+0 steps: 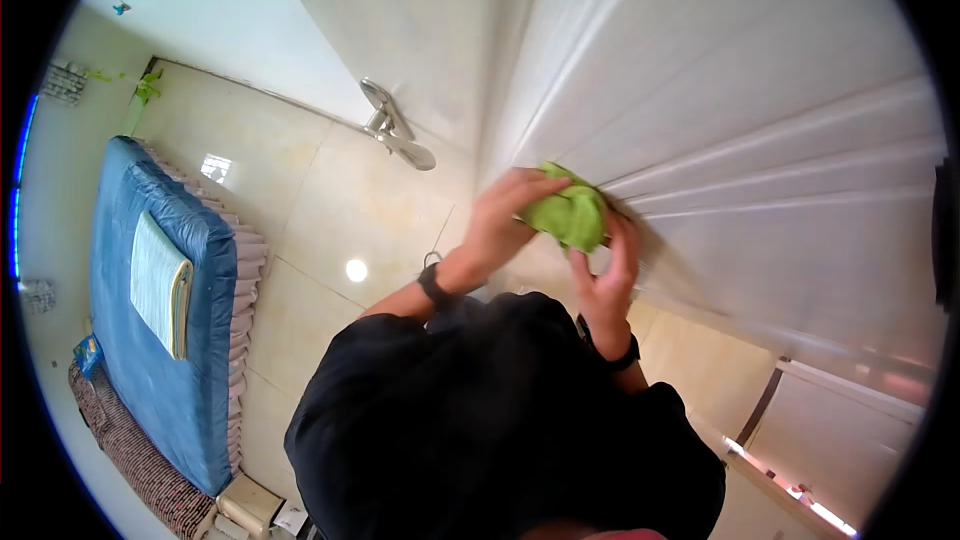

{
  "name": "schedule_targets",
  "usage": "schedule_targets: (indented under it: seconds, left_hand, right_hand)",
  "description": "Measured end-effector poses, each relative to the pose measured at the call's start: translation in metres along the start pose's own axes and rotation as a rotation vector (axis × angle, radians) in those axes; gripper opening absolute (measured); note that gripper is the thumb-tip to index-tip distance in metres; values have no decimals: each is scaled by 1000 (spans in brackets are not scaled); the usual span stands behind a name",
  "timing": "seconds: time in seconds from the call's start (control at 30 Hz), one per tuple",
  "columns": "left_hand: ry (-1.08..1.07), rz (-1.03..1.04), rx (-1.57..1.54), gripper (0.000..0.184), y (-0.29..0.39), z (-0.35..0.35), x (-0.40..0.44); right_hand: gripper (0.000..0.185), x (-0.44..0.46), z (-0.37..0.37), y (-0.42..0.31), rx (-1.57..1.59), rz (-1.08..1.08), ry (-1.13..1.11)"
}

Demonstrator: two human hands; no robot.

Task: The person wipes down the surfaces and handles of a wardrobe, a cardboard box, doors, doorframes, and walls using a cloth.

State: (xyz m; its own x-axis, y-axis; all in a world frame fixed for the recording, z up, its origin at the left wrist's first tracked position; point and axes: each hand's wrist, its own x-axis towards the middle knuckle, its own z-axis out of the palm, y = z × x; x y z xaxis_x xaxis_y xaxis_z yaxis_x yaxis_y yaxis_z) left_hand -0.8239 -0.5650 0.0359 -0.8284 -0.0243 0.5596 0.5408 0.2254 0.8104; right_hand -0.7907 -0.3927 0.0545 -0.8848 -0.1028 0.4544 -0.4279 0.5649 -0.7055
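Note:
A crumpled green cloth (572, 215) is bunched up between my two hands, in front of a white door panel (740, 70). My left hand (503, 212) grips it from the left, with the fingers over its upper edge. From the lower right, my right hand (610, 275) pinches the cloth between thumb and fingers. Dark bands circle both wrists. Whether the cloth touches the panel, I cannot tell. Some of the fingertips are hidden in its folds.
A metal door handle (390, 128) sticks out on a door edge left of my hands. On the far left stands a bed with a blue cover (200, 390) and a folded towel (160, 280). Pale glossy tiles (320, 210) make up the floor. A white framed panel (835, 430) is at the lower right.

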Motion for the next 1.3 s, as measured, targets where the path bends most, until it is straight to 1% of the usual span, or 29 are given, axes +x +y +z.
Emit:
schedule_targets:
  seconds: [0.03,0.07,0.1,0.17,0.2,0.27,0.3,0.37,0.43,0.5,0.53,0.6,0.7,0.73,0.93,1.03,1.13,1.3]
  left_hand:
    - [-19,70,-16,59,6,8,4]
    - [-50,136,0,59,15,15,8]
    - [-79,205,18,58,23,21,13]
    - [-139,343,12,55,25,37,17]
    - [-180,348,21,58,30,36,18]
    - [-233,332,25,53,27,32,16]
    - [-258,325,28,51,25,29,16]
    - [-281,296,48,47,5,23,6]
    - [-280,246,94,45,-22,14,-6]
    - [-266,173,162,43,-44,-1,-21]
    - [-214,116,172,45,-51,-3,-27]
    - [-115,9,198,48,-63,-9,-35]
    - [-108,-176,103,48,-76,-8,-49]
    - [-89,-151,155,46,-75,-7,-50]
    - [-152,-146,170,43,-67,22,-54]
    - [-167,-132,168,42,-49,48,-54]
    - [-167,-55,184,43,-23,80,-52]
    - [-137,34,193,48,25,153,-60]
  right_hand:
    - [46,-2,-8,-3,-47,-34,72]
    - [44,-10,-15,-5,-8,57,125]
    - [45,-16,-19,2,-76,35,237]
    - [41,-22,-21,2,113,235,381]
    - [40,-26,-20,5,171,253,406]
    - [38,-32,-9,18,291,288,463]
    - [37,-35,-2,23,262,297,464]
    - [34,-41,15,36,207,312,460]
    - [30,-45,28,52,-70,174,301]
    - [31,-36,43,43,-155,163,187]
    - [33,-30,51,39,-176,184,125]
    - [29,-24,65,41,-174,183,44]
    - [31,-25,73,46,-187,228,-47]
    - [33,-28,73,49,-187,243,-60]
    - [38,-44,40,70,-162,348,-118]
    - [38,-53,12,82,-138,340,-91]
    - [35,-59,-29,84,-78,406,-95]
    - [36,-83,-111,115,36,288,-16]
